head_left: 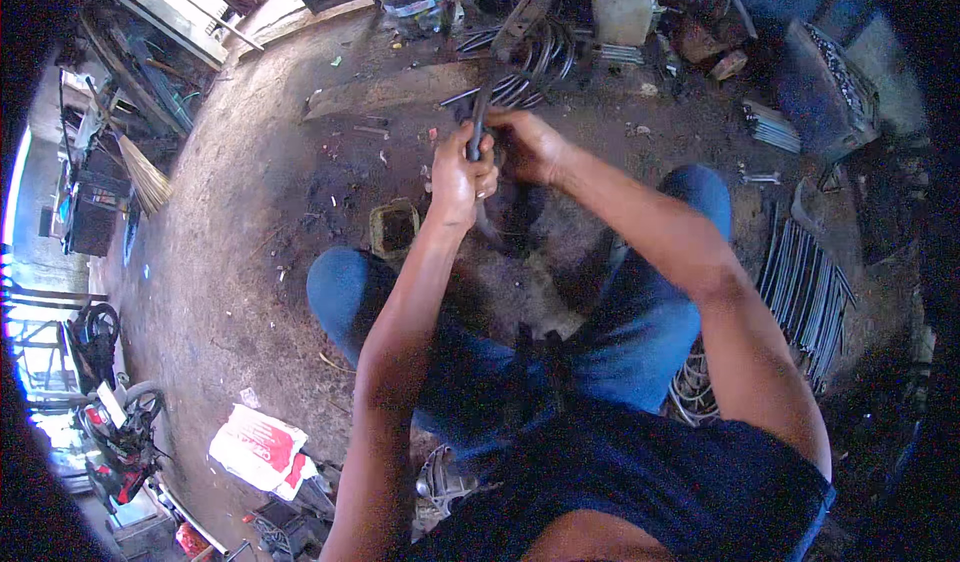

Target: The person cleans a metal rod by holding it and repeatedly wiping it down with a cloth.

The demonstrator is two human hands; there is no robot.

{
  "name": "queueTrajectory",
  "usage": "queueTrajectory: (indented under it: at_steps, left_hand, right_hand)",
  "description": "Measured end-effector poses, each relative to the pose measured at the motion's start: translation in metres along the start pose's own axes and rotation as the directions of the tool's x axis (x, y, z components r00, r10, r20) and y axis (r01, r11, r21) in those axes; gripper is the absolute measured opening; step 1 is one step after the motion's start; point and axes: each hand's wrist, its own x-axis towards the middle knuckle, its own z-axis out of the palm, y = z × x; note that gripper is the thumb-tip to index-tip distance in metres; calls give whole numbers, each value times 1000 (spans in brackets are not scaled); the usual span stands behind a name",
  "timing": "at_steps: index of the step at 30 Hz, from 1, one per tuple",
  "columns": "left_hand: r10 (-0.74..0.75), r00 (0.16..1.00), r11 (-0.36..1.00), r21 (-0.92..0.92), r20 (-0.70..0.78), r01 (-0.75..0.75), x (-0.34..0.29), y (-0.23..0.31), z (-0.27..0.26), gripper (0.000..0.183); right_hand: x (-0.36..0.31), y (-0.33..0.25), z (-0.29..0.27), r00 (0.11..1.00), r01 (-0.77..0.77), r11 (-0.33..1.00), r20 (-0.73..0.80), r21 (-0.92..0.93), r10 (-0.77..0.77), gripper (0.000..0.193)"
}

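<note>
I sit on the floor with my knees apart and both arms reaching forward. My left hand (460, 177) is closed round the lower end of a dark metal bar (482, 112), which runs up and away from me. Close beside it, my right hand (530, 147) is bent in at the wrist, its fingers curled by the bar; what they hold is hidden in shadow. The bar seems to meet a broader, rusty flat piece (522, 20) farther off. Coils of dark rod or wire (548, 62) lie around that piece.
A wooden plank (390, 92) and a small square container (394, 226) lie ahead. Bundled metal rods (805, 287), a spanner (760, 178) and a pale jug (622, 4) are rightward. Leftward are a broom (146, 174), a motorcycle (122, 432) and a white-red bag (258, 450).
</note>
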Motion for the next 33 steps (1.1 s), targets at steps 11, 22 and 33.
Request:
queueTrajectory:
  at_steps: [11,22,33]
  left_hand:
    - [6,1000,996,90,-22,-4,3,13,-6,32]
    - [173,979,899,422,-106,-113,18,-30,-14,18]
    - [277,961,672,719,-23,-176,23,-37,-12,17]
  right_hand:
    - [-1,-53,-34,862,288,298,111,-910,-494,23]
    - [-14,-35,-9,606,372,-409,552,-833,-573,24]
    - [2,-49,-36,745,292,-418,478,-861,-465,24]
